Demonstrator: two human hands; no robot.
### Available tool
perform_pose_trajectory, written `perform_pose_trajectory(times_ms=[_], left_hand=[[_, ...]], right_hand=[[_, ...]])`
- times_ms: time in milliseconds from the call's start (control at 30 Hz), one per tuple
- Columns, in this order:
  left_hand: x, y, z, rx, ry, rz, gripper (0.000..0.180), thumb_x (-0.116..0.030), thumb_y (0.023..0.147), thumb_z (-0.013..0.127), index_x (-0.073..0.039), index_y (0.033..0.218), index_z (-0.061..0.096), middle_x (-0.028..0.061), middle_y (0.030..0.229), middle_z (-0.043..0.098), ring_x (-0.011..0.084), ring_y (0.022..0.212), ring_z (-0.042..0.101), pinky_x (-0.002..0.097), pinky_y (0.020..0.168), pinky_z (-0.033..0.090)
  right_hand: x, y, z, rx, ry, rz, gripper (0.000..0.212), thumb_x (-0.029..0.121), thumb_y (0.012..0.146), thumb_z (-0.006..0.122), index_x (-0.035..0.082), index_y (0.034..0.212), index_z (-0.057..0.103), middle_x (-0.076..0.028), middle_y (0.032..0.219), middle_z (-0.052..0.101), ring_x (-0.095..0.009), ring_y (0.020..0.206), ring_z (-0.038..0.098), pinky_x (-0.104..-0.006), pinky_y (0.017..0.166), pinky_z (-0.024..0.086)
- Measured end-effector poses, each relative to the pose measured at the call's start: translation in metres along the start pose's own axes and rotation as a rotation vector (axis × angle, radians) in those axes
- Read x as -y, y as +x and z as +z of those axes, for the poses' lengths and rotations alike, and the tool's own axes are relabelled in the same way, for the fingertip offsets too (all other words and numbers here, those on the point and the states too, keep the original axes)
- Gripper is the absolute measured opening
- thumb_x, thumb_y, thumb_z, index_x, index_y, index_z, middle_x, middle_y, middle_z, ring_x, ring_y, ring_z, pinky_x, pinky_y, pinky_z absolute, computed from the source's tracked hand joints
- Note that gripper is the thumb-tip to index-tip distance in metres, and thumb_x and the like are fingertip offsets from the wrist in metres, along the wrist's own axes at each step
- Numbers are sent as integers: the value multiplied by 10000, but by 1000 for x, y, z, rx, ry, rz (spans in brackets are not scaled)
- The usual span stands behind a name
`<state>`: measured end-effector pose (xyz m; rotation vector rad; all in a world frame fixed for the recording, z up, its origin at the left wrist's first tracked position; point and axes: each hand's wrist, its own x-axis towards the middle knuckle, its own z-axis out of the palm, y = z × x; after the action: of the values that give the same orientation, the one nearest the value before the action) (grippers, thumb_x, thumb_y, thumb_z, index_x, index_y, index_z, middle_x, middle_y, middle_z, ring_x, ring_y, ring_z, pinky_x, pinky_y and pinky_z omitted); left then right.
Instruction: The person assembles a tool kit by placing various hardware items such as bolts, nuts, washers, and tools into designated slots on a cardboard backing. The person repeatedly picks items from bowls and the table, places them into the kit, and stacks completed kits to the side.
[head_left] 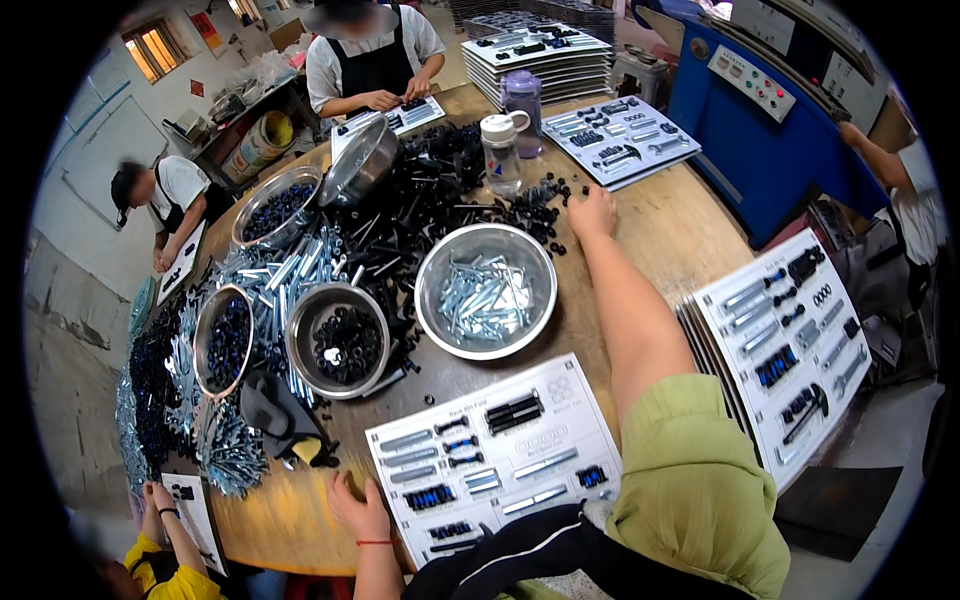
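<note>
At the far left of the frame, a heap of bagged silver hardware (215, 445) is seen along the table edge, too small and tangled to be counted, and a co-worker's hands (158, 500) at the lower left are partly cut off by the dark rim. Four steel bowls are counted on the wooden table (680, 230): a tilted one of dark parts (222, 340), a round one of black nuts (337, 340), a shallow one at upper left (275, 205), and a large bowl of silver bolts (486, 290) at centre. An overturned fifth bowl (362, 160) is propped above them. The left hand (355, 508) is laid flat, fingers spread, on the near edge of a white sorting card (495, 455) at lower centre; nothing is gripped by it. Across the middle a spread of loose black parts (430, 200) is piled, its number beyond telling. Two plastic bottles (500, 150) stand behind it. The right hand (593, 213) is stretched out to the right edge of that black pile, fingers curled downward onto small pieces; whether anything is pinched cannot be told, the fingertips being hidden. At the right, a stack of filled cards (785, 345) overhangs the table, its lower sheets hidden.
</note>
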<state>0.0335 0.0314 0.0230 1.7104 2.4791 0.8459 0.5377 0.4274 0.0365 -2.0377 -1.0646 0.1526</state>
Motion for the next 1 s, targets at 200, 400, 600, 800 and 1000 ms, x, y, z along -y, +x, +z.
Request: perform_pose_trajectory(times_ms=[200,400,600,800,1000], left_hand=[[-11,14,10,58,-6,-45,489,-144,773,696,1,1211,533,220,1360,476,401,1274,423,481,1088,297],[-7,23,26,63,34,-33,509,-142,781,679,7,1236,507,226,1389,442,399,1285,399,487,1089,283],[-8,26,31,69,36,-37,502,-143,789,673,8,1238,507,224,1389,447,400,1287,398,489,1090,284],[-15,27,31,75,50,-44,503,-136,793,667,12,1245,505,225,1389,450,401,1290,398,489,1092,293],[-4,23,36,64,28,-52,513,-139,793,664,7,1257,504,225,1395,446,400,1301,391,497,1104,278]], right_hand=[[6,36,43,15,-234,-42,492,354,845,629,85,1255,593,-148,1338,512,-333,1301,417,-455,1092,342],[9,49,72,-54,-232,-50,409,337,841,641,83,1162,652,-141,1215,548,-325,1244,442,-473,1067,337],[16,57,81,28,-220,-96,377,304,816,705,105,1134,676,-123,1219,556,-310,1227,457,-462,1053,351],[7,65,86,57,-197,-201,277,231,804,700,102,1049,691,-110,1160,597,-303,1165,506,-425,1022,389],[16,33,73,-55,-337,-148,277,224,795,648,65,1020,671,-125,1147,591,-319,1163,494,-438,1015,371]])
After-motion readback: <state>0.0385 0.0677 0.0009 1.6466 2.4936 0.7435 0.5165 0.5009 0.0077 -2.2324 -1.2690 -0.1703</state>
